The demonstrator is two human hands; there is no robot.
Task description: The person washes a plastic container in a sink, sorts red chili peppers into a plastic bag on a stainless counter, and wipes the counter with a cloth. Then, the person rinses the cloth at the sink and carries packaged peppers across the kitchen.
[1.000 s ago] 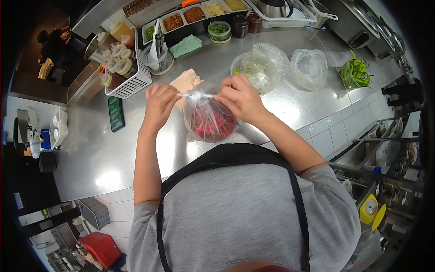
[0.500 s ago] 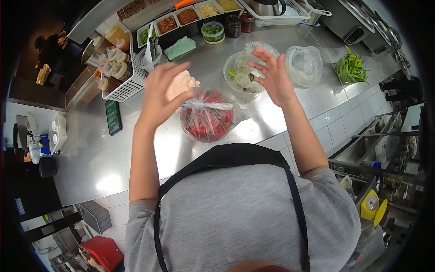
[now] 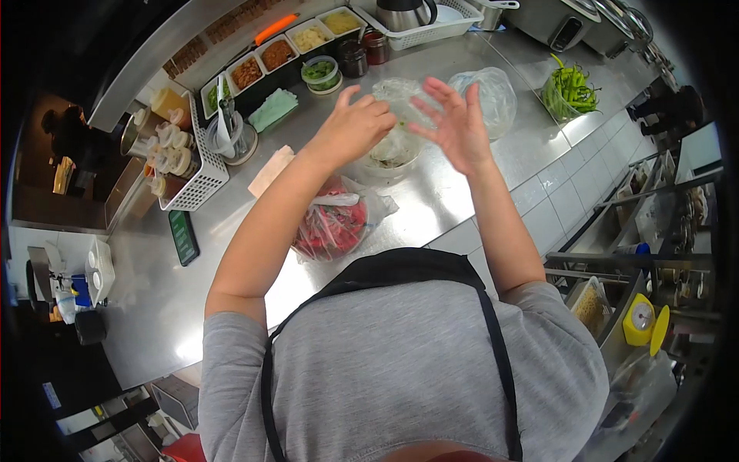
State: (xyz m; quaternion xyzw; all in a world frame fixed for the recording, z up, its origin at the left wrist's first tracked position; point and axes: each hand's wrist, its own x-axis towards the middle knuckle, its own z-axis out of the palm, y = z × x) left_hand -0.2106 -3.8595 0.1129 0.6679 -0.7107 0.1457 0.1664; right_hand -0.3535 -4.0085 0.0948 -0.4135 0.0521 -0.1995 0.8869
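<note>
My left hand (image 3: pixel 358 127) hovers at the left side of a clear round container (image 3: pixel 389 167) lined with a plastic bag. Its fingers are curled, and what they hold, if anything, is hidden. Dark and green bits show inside the container. On its other side my right hand (image 3: pixel 459 132) is raised with fingers spread, holding nothing. A tied clear bag of red peppers (image 3: pixel 332 227) lies below my left forearm. Partly behind that forearm is a peach-coloured cloth or paper (image 3: pixel 271 171). Another clear plastic bag (image 3: pixel 493 104) lies beyond my right hand.
Green peppers (image 3: pixel 570 91) stand in a clear container at the right. A white basket of squeeze bottles (image 3: pixel 202 175) and a phone (image 3: pixel 183 237) are on the left. Topping trays (image 3: pixel 278 54), a green cloth (image 3: pixel 273 109) and jars (image 3: pixel 352 58) line the counter's back.
My left hand has moved right, from above the peach-coloured piece to the lined container, and its fingers have curled. My right hand stays spread nearby. The whole view has turned slightly.
</note>
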